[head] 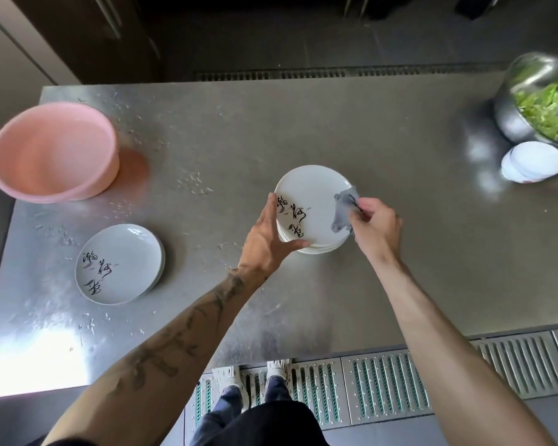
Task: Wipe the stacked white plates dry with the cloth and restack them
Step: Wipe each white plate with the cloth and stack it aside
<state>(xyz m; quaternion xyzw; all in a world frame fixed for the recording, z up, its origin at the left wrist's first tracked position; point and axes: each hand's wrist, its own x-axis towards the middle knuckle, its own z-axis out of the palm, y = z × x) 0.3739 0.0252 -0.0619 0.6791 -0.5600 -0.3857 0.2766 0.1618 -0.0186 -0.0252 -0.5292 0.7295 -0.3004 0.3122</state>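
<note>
resting mid-way on the brushed steel table [335, 123], a stack of round white ceramic plates [316, 201] with black brush lettering is gripped at its left rim by the left hand [268, 239], thumb and fingers curled round the edge. a crumpled grey cloth [343, 210] is pinched by the right hand [376, 223], fingers bent, and pressed on the top plate's right side. more such plates [120, 263] lie well apart, leftward, near a round pink plastic basin [52, 152].

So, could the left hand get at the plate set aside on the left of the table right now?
Probably yes. The left hand grips the plate stack, so it must let go first; only bare, wet table lies between it and the set-aside plate.
</note>
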